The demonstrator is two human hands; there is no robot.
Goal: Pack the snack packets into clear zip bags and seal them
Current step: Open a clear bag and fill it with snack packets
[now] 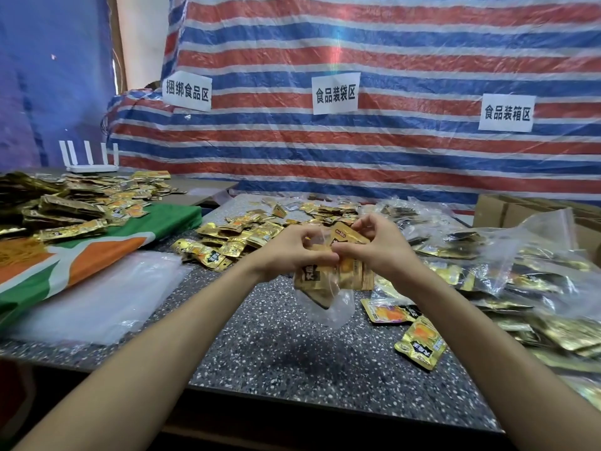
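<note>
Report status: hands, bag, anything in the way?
Both left hand and right hand grip clear zip bag at mouth. Gold snack packets partly in, bag unsealed. Some loose packets on table, none obstructing.

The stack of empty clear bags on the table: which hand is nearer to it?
Left. The left hand holds the zip bag to the right of the stack of empty clear bags; the right hand pinches the same bag farther right.

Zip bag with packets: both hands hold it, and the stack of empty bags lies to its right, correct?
No. In the head view the left hand and right hand do hold the zip bag, but the stack of empty bags lies to its left.
</note>
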